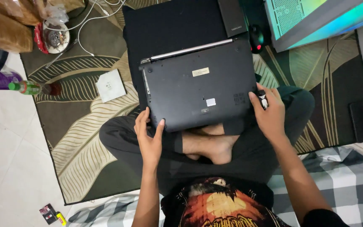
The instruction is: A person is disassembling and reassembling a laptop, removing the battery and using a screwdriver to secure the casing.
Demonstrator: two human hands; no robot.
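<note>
Fingers of the left hand (148,135) are clamped on the near left corner of the upturned laptop (198,86), thumb on its underside, while the right hand (269,110) presses against its right edge with what looks like a small dark tool pinched in the fingers. Resting bottom-up on the crossed legs above the leaf-patterned rug (85,138), the laptop shows its base cover on and closed, so any opening appears not yet begun. Smaller things lie apart: a white square packet (111,85), a green bottle (26,88), a mouse (256,37).
</note>
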